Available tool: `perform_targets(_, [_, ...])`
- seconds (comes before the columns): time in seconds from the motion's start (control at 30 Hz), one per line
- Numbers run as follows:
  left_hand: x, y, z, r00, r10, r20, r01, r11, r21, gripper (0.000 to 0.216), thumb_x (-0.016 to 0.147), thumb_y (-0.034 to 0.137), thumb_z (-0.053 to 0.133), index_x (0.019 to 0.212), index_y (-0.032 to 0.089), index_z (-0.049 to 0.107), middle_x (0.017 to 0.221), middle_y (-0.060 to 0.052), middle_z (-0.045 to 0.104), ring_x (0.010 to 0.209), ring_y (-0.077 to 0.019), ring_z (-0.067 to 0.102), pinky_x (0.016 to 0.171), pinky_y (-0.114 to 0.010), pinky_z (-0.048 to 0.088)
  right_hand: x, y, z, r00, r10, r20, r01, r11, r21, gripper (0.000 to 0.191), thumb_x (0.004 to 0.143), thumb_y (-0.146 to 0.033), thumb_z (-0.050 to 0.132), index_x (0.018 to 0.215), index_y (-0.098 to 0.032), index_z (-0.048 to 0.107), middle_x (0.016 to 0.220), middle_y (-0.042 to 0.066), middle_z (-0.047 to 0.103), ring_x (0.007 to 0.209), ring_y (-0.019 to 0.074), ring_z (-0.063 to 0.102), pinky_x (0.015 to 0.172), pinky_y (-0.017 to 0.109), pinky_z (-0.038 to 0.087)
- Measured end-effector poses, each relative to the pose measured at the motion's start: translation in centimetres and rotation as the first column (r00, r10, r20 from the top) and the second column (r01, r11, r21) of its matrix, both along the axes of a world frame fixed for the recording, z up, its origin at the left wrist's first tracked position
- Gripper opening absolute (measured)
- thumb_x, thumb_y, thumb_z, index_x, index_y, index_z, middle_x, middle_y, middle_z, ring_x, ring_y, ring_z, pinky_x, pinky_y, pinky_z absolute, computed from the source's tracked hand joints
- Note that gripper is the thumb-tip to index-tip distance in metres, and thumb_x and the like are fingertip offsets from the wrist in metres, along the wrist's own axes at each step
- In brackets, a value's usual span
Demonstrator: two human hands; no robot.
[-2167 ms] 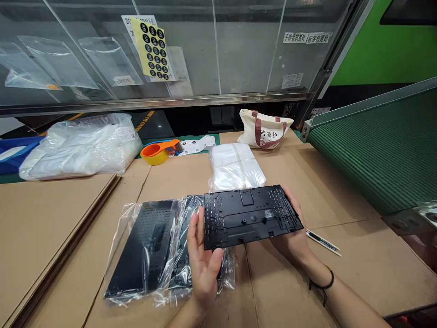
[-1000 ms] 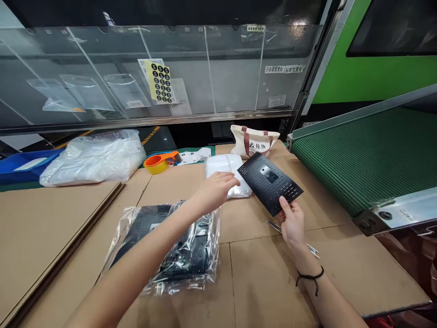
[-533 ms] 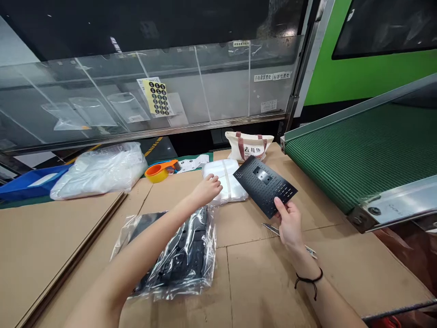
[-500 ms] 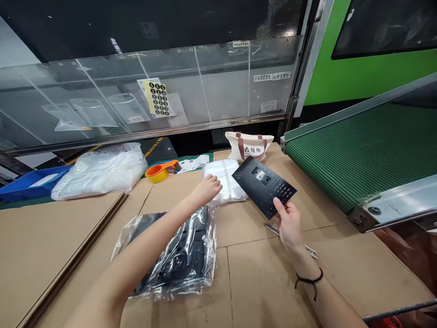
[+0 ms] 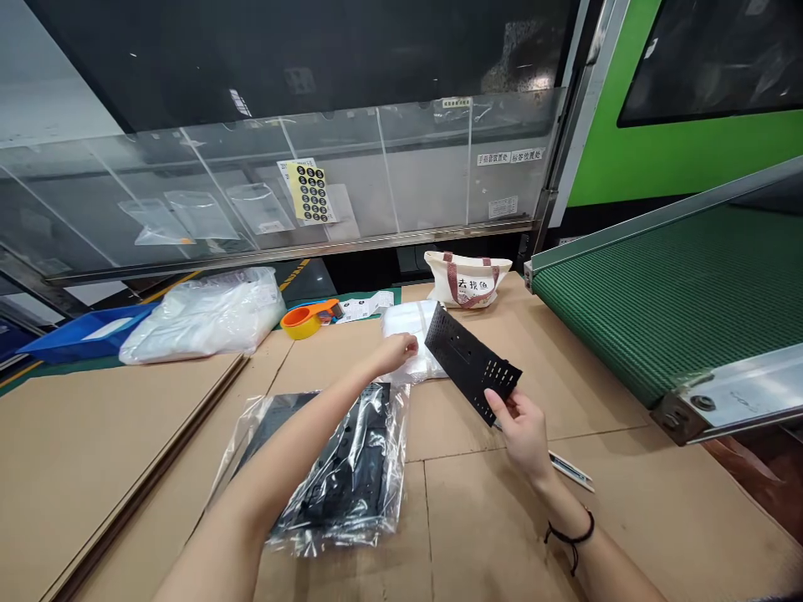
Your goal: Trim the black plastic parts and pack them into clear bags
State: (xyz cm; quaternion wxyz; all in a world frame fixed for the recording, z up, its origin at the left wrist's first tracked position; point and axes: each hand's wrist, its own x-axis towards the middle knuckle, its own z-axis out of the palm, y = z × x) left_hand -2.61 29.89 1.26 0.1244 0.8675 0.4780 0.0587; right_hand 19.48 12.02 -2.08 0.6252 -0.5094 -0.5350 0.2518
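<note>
My right hand (image 5: 524,431) grips a thin black perforated plastic panel (image 5: 467,359) by its near right corner, thumb on top. The panel is held tilted above the table, with rows of small slots and a recessed part in its middle. Over the banded pack of clear plastic bags (image 5: 407,319) is my left hand (image 5: 396,353), its fingers curled closed; what they hold, if anything, is hidden. Below my left forearm lies a clear bag (image 5: 342,468) with black panels inside. A utility knife (image 5: 572,471) rests on the cardboard, partly covered by my right hand and wrist.
A green conveyor belt (image 5: 683,293) slopes along the right. Toward the back stand a cloth bag (image 5: 470,283), an orange tape dispenser (image 5: 307,316), a large plastic-wrapped bundle (image 5: 204,313) and a blue tray (image 5: 75,336). Stacked cardboard sheets (image 5: 119,443) lie left.
The panel has turned to a steeper angle in my right hand, which shifted slightly. My left hand has moved a little to the right over the bag pack. The camera view shifted too.
</note>
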Motion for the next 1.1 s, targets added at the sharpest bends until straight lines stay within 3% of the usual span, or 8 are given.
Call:
perform_targets(0.17, [-0.2,0.1,-0.6,0.984,0.087,0.154,-0.068,0.990,-0.127,0.022,0.090,0.034,0.059,0.097,0.013,0.062,0.094,-0.004,0.064,0.084,-0.0168,0.062,0.076,-0.037,0.053,-0.6,-0.5,-0.5,0.977,-0.030,0.212,0.007,0.994,0.110,0.024,0.087,-0.038,0.059,0.081,-0.015,0.066,0.066,0.006,0.070,0.051,0.0160,0.060,0.052,0.025,0.045])
perform_targets(0.27, [-0.1,0.5,-0.7,0.948,0.181,0.263,-0.130,0.971,-0.199,0.021,0.090,0.033,0.060,0.098,0.013,0.062,0.095,-0.004,0.064,0.082,-0.0162,0.062,0.074,-0.035,0.054,-1.1,-0.5,-0.8,0.949,-0.038,0.313,-0.013,0.987,0.159,0.024,0.088,-0.036,0.056,0.075,-0.017,0.063,0.060,0.005,0.066,0.049,0.0164,0.058,0.050,0.026,0.041])
perform_targets(0.53, [0.5,1.3,1.2,0.651,0.440,0.618,-0.290,0.897,-0.334,0.027,0.093,0.035,0.055,0.108,0.014,0.058,0.099,-0.006,0.063,0.080,-0.0152,0.062,0.069,-0.032,0.055,-1.6,-0.4,-1.2,0.919,-0.044,0.393,-0.025,0.986,0.167,0.027,0.093,-0.036,0.050,0.083,-0.015,0.064,0.061,0.006,0.067,0.041,0.0141,0.051,0.046,0.026,0.037])
perform_targets(0.67, [1.0,0.3,2.0,0.594,0.467,0.655,-0.328,0.884,-0.333,0.026,0.093,0.036,0.054,0.105,0.014,0.058,0.093,-0.004,0.061,0.073,-0.0133,0.060,0.064,-0.030,0.053,-1.5,-0.5,-1.1,0.940,-0.066,0.334,0.027,0.993,0.118,0.031,0.092,-0.041,0.051,0.083,-0.015,0.065,0.063,0.006,0.068,0.045,0.0148,0.055,0.046,0.025,0.040])
perform_targets(0.83, [0.3,-2.6,2.3,0.695,0.418,0.585,-0.357,0.907,-0.224,0.016,0.087,0.030,0.061,0.089,0.015,0.058,0.080,0.001,0.055,0.066,-0.0116,0.051,0.062,-0.027,0.045,-1.2,-0.5,-0.2,0.975,-0.143,0.170,0.137,0.990,0.045,0.036,0.091,-0.046,0.051,0.091,-0.013,0.066,0.066,0.006,0.068,0.050,0.0149,0.059,0.046,0.024,0.045])
perform_targets(0.93, [-0.9,-4.4,2.7,0.778,0.375,0.504,-0.308,0.927,-0.214,0.017,0.084,0.027,0.060,0.073,0.015,0.057,0.064,0.004,0.048,0.059,-0.0111,0.044,0.057,-0.025,0.037,-1.1,-1.4,1.2,0.976,-0.157,-0.154,0.158,0.987,-0.008,0.039,0.085,-0.050,0.059,0.097,-0.014,0.065,0.089,0.010,0.073,0.077,0.0209,0.069,0.067,0.029,0.055])
perform_targets(1.0, [-1.7,-5.5,3.0,0.813,0.343,0.471,-0.257,0.937,-0.238,0.026,0.087,0.031,0.051,0.066,0.016,0.057,0.054,0.005,0.039,0.052,-0.0109,0.039,0.052,-0.025,0.032,-1.0,-2.8,2.0,0.877,-0.093,-0.471,0.059,0.995,-0.085,0.040,0.076,-0.050,0.071,0.098,-0.017,0.067,0.098,0.010,0.073,0.091,0.0243,0.069,0.079,0.034,0.055])
perform_targets(1.1, [-2.4,-7.0,3.6,0.853,0.288,0.435,-0.170,0.942,-0.289,0.042,0.091,0.041,0.036,0.070,0.015,0.061,0.047,0.007,0.030,0.043,-0.0105,0.033,0.046,-0.024,0.027,-0.9,-5.7,2.0,0.666,-0.069,-0.743,-0.190,0.947,-0.259,0.043,0.063,-0.045,0.083,0.094,-0.019,0.071,0.094,0.008,0.075,0.085,0.0260,0.071,0.074,0.035,0.058])
